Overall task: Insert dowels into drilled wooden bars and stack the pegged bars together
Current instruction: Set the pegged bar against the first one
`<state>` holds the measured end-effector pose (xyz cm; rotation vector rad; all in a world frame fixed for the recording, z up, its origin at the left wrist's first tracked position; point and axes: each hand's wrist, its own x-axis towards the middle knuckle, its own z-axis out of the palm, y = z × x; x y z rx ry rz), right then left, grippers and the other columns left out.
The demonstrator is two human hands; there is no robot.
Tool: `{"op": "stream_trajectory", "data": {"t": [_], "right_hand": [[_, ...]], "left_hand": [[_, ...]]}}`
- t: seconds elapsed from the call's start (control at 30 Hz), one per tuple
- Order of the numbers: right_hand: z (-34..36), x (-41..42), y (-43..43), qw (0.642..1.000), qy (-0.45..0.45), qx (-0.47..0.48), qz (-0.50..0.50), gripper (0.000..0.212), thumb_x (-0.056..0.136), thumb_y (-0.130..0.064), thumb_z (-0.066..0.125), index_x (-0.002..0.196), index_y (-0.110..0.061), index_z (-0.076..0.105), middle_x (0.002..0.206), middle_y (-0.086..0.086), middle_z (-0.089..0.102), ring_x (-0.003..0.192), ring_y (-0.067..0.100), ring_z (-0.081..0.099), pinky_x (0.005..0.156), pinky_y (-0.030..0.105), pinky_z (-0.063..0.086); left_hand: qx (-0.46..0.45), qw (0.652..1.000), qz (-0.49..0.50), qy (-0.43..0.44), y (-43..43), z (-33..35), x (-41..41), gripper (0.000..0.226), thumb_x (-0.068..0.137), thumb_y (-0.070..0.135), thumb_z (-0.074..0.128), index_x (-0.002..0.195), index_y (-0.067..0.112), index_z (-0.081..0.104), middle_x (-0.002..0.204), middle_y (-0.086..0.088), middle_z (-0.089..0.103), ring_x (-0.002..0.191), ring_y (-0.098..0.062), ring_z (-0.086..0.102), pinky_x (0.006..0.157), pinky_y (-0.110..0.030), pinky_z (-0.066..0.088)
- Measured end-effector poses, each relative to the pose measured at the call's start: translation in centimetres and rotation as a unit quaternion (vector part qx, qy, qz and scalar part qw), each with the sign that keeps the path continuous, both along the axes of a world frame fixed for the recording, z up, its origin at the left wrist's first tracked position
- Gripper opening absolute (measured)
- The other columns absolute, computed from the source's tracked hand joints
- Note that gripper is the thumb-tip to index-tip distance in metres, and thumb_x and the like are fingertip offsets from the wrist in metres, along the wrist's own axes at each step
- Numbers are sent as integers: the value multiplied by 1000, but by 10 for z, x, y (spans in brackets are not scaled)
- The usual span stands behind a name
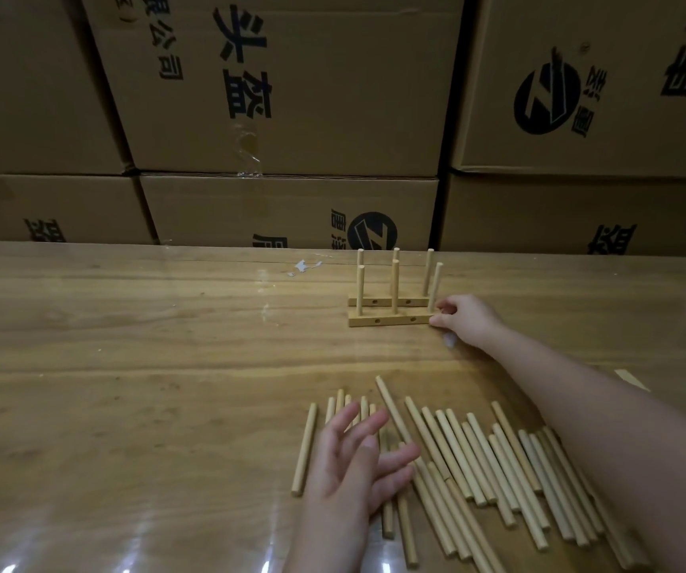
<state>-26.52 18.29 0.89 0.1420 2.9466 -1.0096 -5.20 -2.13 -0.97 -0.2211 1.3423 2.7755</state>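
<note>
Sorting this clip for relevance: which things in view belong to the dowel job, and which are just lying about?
Job in hand: front bar, held at its end by the right hand; rear bar; loose dowels under the open left hand.
Lying about: cardboard boxes; pale scrap on the table.

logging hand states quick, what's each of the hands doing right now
Left hand: open, fingers spread over the loose dowels, holding nothing.
Right hand: fingers curled, pinching the right end of the front bar.
</note>
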Motion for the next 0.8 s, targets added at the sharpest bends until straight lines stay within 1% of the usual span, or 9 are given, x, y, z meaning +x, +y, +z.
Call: {"op": "stream_trajectory", "data": {"t": [0.07, 0.13, 0.2, 0.27, 0.33, 0.4, 0.47, 0.57, 0.8], "right_hand": [[2, -2, -1, 1000, -14, 12, 6, 52, 84, -36, 66, 128, -16, 50, 87, -6, 59, 62, 12, 64, 78, 35, 52], [4, -4, 0, 1000, 1, 5, -5, 57, 81, -44, 66, 128, -19, 47, 83, -6, 55, 59, 12, 65, 81, 39, 53], [5, -6, 3, 999, 33, -27, -20, 50, 82, -48, 64, 123, -24, 49, 95, -5, 56, 53, 11, 66, 73, 33, 54], [4, -7, 4, 996, 72, -50, -27, 38, 84, -46, 62, 116, -26, 55, 107, -3, 58, 56, 7, 63, 54, 18, 47], [2, -8, 3, 993, 103, -51, -32, 30, 86, -42, 60, 112, -28, 59, 108, -2, 62, 57, 2, 59, 43, 10, 36], [1, -8, 2, 992, 114, -46, -39, 27, 88, -40, 59, 112, -28, 60, 107, -3, 63, 53, 0, 58, 37, 8, 33], [1, -9, 2, 993, 110, -34, -41, 27, 89, -37, 58, 114, -26, 60, 108, -3, 62, 50, 2, 58, 35, 9, 33], [2, -12, 1, 993, 110, -10, -31, 29, 91, -35, 56, 118, -25, 58, 111, -2, 62, 55, 2, 58, 41, 14, 36], [5, -11, -4, 994, 104, 21, -16, 22, 93, -31, 53, 111, -21, 60, 97, -2, 65, 60, 6, 63, 41, 12, 38]], "left_hand": [[0, 1000, -1, 2, 0, -1, 0, 29, 95, -2, 44, 115, 16, 55, 107, -9, 71, 82, -37, 71, 57, -30, 58], [-2, 1000, -3, 4, 0, -2, 0, 29, 95, -1, 43, 116, 16, 55, 107, -9, 71, 83, -37, 71, 58, -31, 59], [-4, 1000, -7, 3, 0, -2, 0, 30, 95, -1, 44, 116, 17, 55, 107, -8, 71, 84, -37, 71, 59, -31, 59], [-3, 1000, -10, 4, -1, -3, 0, 30, 95, 0, 44, 116, 17, 55, 108, -7, 71, 84, -37, 71, 60, -31, 59], [-4, 1000, -10, 5, -2, -3, 0, 30, 95, 0, 45, 117, 18, 55, 107, -5, 72, 85, -37, 71, 60, -31, 59], [-6, 1000, -13, 9, -3, -3, 1, 30, 95, 2, 45, 117, 19, 54, 106, -3, 72, 86, -36, 71, 61, -30, 59], [-12, 1000, -15, 11, -2, -4, 2, 30, 95, 2, 45, 118, 20, 54, 106, -2, 72, 87, -36, 71, 62, -30, 59], [-14, 1000, -14, 12, -1, -4, 0, 30, 96, 2, 45, 118, 20, 54, 107, -2, 72, 87, -36, 71, 62, -29, 58], [-22, 999, -20, 19, -1, -5, -1, 31, 95, 4, 45, 121, 20, 53, 107, 0, 72, 90, -34, 71, 63, -28, 58]]}}
